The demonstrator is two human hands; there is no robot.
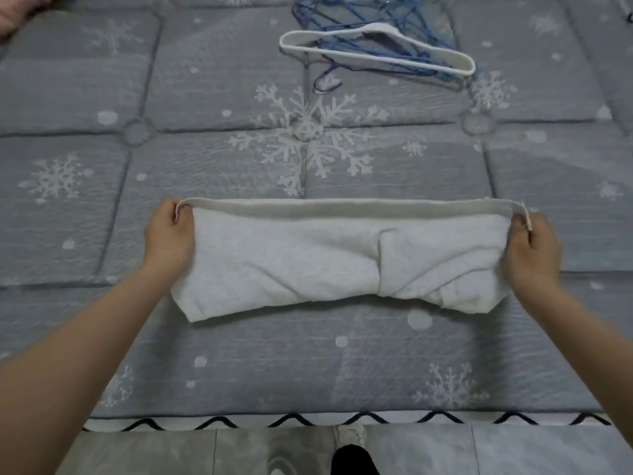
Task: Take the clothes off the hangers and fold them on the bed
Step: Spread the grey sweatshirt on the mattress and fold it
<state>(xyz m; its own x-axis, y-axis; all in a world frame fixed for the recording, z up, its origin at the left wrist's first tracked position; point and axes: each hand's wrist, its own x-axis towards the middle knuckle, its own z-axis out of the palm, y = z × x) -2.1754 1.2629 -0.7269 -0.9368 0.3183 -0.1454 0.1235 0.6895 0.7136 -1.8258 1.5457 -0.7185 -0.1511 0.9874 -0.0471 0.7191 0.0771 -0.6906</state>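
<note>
Pale grey, partly folded fleece garment [342, 262]: lying near front edge of grey snowflake-quilted bed [137, 186]. Left hand [169, 240]: fingers pinched on left end of ribbed hem. Right hand [534, 252]: fingers pinched on right end. Hem stretched taut between. White plastic hanger [376, 49] on blue wire hangers [342, 15]: well apart, farther back.
</note>
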